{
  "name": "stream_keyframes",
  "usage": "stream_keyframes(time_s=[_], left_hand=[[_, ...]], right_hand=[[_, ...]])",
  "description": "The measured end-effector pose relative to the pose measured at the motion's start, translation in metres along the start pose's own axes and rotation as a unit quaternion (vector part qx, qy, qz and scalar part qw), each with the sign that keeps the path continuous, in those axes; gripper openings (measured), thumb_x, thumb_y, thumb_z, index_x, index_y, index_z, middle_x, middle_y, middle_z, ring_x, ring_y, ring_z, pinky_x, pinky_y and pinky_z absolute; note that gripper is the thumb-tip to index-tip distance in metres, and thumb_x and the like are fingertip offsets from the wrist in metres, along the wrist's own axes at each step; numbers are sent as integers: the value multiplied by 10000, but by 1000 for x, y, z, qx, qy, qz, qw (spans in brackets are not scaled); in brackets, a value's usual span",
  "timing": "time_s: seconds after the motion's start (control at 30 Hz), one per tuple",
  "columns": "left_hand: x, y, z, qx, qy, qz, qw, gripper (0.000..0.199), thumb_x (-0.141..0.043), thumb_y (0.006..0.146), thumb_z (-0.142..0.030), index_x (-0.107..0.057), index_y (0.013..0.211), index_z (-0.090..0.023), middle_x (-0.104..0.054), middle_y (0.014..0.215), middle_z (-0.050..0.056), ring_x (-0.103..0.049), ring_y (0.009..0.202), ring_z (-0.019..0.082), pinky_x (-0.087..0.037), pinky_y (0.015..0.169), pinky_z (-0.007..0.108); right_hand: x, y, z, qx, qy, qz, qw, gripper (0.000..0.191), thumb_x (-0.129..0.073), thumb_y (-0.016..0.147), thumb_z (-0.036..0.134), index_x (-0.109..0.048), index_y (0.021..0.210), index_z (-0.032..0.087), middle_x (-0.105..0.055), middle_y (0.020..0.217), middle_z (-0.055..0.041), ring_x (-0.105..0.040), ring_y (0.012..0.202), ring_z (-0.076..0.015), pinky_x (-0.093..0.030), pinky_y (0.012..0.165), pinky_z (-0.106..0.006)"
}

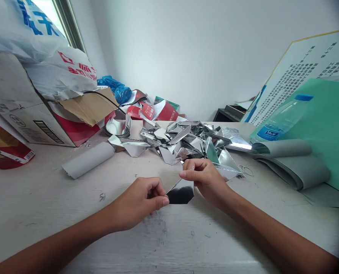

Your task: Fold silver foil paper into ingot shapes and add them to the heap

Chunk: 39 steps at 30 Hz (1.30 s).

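Silver piece (183, 192) held; bags (58, 74) over box (29, 121).

On the table (124, 247), the heap of pieces (183, 140) lay right of the roll (89, 160) and carton (29, 118), left of the bottle (285, 118), before the wall (172, 49).

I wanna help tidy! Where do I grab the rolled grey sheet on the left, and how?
Probably around the middle of the rolled grey sheet, from above: it lies on its side, long and rounded, with its top uncovered. Shiny silver folded pieces crowd its far end.
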State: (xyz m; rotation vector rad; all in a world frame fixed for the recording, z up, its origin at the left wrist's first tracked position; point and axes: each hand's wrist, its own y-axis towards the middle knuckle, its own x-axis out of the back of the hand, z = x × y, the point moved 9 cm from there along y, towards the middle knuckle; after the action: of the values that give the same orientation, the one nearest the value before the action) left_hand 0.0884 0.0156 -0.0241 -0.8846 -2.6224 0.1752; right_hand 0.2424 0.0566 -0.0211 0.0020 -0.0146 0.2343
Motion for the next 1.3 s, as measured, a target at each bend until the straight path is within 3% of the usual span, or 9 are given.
stream_keyframes(time_s=[0.13, 0.3, 0.43, 0.67, 0.77, 0.97, 1.3], left_hand=[[8, 2, -6, -15, 12, 3, 1000, 251, -638, 856, -392, -580, 816, -151, -554, 694, -21, -515, 607, 95, -404, 549, 222], [38, 11, -10, -25, -18, -53, 998, 317, -673, 822, -439, -582, 807, -135, -571, 687, -11, -540, 603, 98, -397, 551, 219], [54, 14, -7, -17, -41, -81, 996, 376, -719, 781, -482, -592, 781, -128, -566, 649, -12, -519, 583, 94, -367, 539, 215], [70, 16, -3, -26, -67, -106, 992, 385, -791, 721, -462, -590, 732, -134, -559, 618, -24, -490, 559, 82, -366, 535, 207], [76, 17, -2, -28, -77, -116, 990, 384, -794, 717, -459, -588, 716, -134, -550, 603, -22, -486, 549, 85, -364, 525, 208], [78, 19, -5, -47, -96, -115, 988, 388, -802, 711, -461, -597, 729, -132, -551, 615, -21, -495, 564, 85, -390, 550, 210], [84, 23, 0, -41, -27, -131, 990, 334, -668, 786, -465, -568, 758, -147, -577, 658, -10, -527, 575, 102, -405, 548, 224]], right_hand=[[2, -1, 10, 20, -25, 12, 999, 647, -758, 683, 545, -331, 570, 73, -295, 566, 15, -298, 564, 30, -230, 515, -142], [-4, -2, 20, 55, -106, 66, 991, 666, -666, 765, 625, -402, 548, 54, -364, 564, -3, -335, 561, 32, -240, 527, -129], [-15, -4, 20, 43, -150, 129, 979, 676, -618, 793, 659, -429, 562, 53, -386, 561, -8, -326, 542, 34, -217, 512, -122], [-25, -8, 11, 9, -157, 186, 970, 728, -639, 767, 680, -309, 555, 67, -244, 542, 13, -209, 513, 44, -126, 492, -137], [-30, -10, 7, 5, -163, 210, 964, 723, -628, 773, 691, -345, 556, 62, -273, 540, 8, -217, 510, 41, -127, 493, -144], [-30, -10, -3, -13, -201, 209, 957, 685, -541, 842, 691, -440, 610, 54, -376, 573, -9, -269, 524, 31, -172, 504, -146], [-30, -11, -3, -44, -249, 202, 946, 692, -470, 867, 715, -477, 666, 53, -442, 634, -20, -321, 548, 30, -226, 507, -122]])
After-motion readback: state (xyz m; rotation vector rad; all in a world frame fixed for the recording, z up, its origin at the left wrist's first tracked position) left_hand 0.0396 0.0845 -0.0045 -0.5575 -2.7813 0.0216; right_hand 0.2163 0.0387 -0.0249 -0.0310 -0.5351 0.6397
